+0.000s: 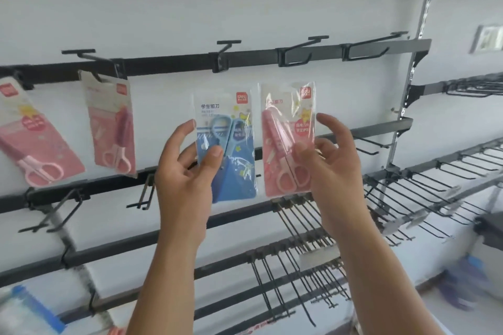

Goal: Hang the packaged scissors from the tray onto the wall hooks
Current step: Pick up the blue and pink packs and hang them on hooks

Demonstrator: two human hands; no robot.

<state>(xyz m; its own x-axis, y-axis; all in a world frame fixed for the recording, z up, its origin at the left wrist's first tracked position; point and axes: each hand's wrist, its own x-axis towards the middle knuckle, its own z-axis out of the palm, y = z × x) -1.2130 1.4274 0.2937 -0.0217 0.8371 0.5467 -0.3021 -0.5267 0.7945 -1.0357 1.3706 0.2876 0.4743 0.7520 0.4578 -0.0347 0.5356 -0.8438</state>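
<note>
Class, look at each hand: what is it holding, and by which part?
Left hand: the blue scissors pack, pinched at its lower left edge. Right hand: the pink scissors pack, gripped at its right edge, mid-height.

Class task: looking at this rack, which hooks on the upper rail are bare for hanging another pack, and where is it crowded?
Bare: the hook above the blue pack and the two hooks to its right, toward the upright post. Crowded: the rail's left end, where two pink packs already hang close together.
</note>
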